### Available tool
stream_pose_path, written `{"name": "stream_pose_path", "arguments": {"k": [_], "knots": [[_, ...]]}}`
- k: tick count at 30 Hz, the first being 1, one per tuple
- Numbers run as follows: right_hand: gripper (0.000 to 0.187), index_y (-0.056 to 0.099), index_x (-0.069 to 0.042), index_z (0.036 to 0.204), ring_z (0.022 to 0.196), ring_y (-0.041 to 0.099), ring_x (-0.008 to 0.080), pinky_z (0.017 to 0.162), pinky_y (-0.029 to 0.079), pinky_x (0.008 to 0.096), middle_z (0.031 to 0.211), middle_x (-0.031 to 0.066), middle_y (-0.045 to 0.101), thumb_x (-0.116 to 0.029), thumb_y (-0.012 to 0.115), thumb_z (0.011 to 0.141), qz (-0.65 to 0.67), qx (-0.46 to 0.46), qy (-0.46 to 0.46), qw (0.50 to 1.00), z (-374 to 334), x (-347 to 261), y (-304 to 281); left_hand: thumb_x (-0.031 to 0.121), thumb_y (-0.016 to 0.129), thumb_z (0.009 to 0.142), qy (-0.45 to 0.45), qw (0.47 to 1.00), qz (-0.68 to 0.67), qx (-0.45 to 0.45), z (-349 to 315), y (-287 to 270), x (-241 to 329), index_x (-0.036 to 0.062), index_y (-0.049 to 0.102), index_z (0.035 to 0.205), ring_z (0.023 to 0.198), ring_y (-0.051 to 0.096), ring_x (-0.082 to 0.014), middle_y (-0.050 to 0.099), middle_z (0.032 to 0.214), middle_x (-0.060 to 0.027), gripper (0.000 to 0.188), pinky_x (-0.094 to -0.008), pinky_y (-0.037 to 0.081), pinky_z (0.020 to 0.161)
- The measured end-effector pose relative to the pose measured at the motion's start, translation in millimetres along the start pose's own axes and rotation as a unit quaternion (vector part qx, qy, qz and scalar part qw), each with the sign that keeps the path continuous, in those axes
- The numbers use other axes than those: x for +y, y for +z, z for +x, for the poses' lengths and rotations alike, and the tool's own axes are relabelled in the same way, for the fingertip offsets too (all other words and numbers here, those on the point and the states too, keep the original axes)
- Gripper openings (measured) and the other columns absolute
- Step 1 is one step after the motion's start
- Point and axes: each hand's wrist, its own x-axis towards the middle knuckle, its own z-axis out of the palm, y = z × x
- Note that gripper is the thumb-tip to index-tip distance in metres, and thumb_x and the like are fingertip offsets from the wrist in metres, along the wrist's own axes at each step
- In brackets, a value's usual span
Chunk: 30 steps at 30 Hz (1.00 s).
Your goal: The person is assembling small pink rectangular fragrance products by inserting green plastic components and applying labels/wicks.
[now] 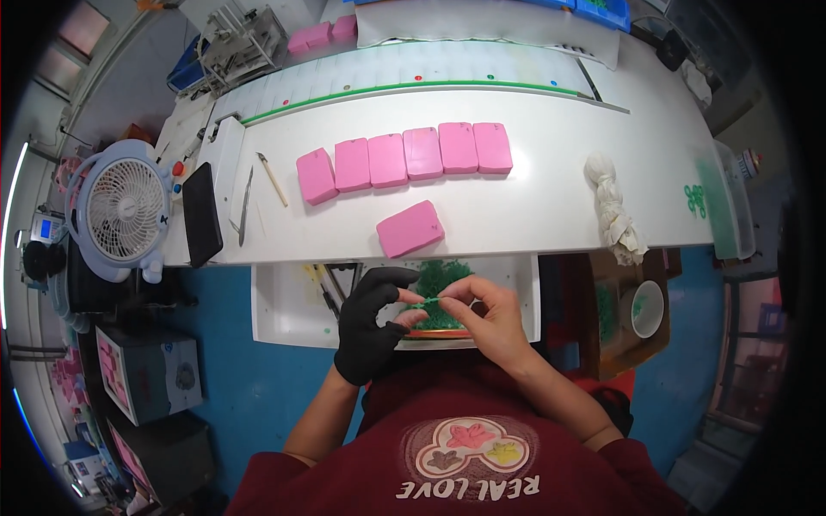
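In front of my body, above an open white drawer (pixel 297 327), my two hands meet at a small green piece (pixel 427 303). My right hand (pixel 489 320), bare, pinches one end of it between thumb and forefinger. A black glove with bare fingertips covers my left hand (pixel 368 327), whose curved fingers and thumb hold the piece's other end. The piece is too small to make out its exact shape. Beneath the hands lies a heap of similar green pieces (pixel 443 279) in the drawer. Slim tools (pixel 325 288) rest beside the heap, partly behind my left hand.
On the white table, a single pink block (pixel 411 230) lies before a row of pink blocks (pixel 387 161). To the left stand a fan (pixel 127 206), a black phone (pixel 201 215), tweezers (pixel 246 206) and a thin stick (pixel 272 179). A bundled cloth (pixel 613 211) hangs over the edge at right.
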Motion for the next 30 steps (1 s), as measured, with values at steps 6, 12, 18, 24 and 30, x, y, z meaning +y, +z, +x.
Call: {"name": "stream_pose_path", "arguments": {"k": [6,12,18,24,30], "knots": [[0.011,0.07,-0.002,0.09,0.069,0.061,0.0078,0.053,0.041,0.023,0.08,0.0033,0.068,-0.012,0.069,0.085,-0.016,0.006,-0.016,1.0,1,0,0,0.008,0.078,0.07,-0.003,1.0,-0.004,0.001,0,0,-2,0.0031,0.069,0.086,0.1,0.06,-0.0236,0.063,0.103,-0.0099,0.019,-0.0349,0.046,0.088],[0.01,0.069,-0.002,0.091,0.07,0.06,0.0063,0.054,0.041,0.022,0.08,0.0018,0.068,-0.011,0.069,0.086,0.017,-0.004,-0.008,1.0,2,9,1,0.007,0.079,0.069,0.002,1.0,-0.013,0.003,-1,-1,-2,0.0033,0.069,0.086,0.1,0.06,-0.0233,0.063,0.104,-0.0102,0.02,-0.0344,0.046,0.088],[0.009,0.069,-0.003,0.092,0.072,0.059,0.0037,0.057,0.041,0.0206,0.079,-0.0005,0.067,-0.01,0.069,0.086,0.079,-0.027,0.015,0.996,3,12,2,0.006,0.079,0.069,-0.003,1.0,-0.028,-0.009,-2,-2,-1,0.0037,0.069,0.086,0.101,0.06,-0.0227,0.063,0.106,-0.0102,0.02,-0.0343,0.046,0.089],[0.009,0.069,-0.002,0.092,0.072,0.058,0.0035,0.057,0.041,0.0205,0.079,-0.0005,0.067,-0.01,0.069,0.086,0.081,-0.031,0.013,0.996,2,10,1,0.006,0.079,0.069,-0.002,1.0,-0.026,-0.015,-2,-3,1,0.0037,0.069,0.087,0.102,0.059,-0.0228,0.063,0.107,-0.0102,0.02,-0.0344,0.046,0.089],[0.009,0.069,-0.002,0.092,0.072,0.058,0.004,0.058,0.043,0.0209,0.08,-0.0001,0.067,-0.01,0.068,0.086,0.072,-0.035,0.002,0.997,3,10,2,0.005,0.079,0.069,0.004,1.0,-0.015,-0.011,-3,-4,2,0.0037,0.069,0.087,0.103,0.06,-0.0227,0.063,0.107,-0.0101,0.02,-0.0345,0.046,0.09]]}}
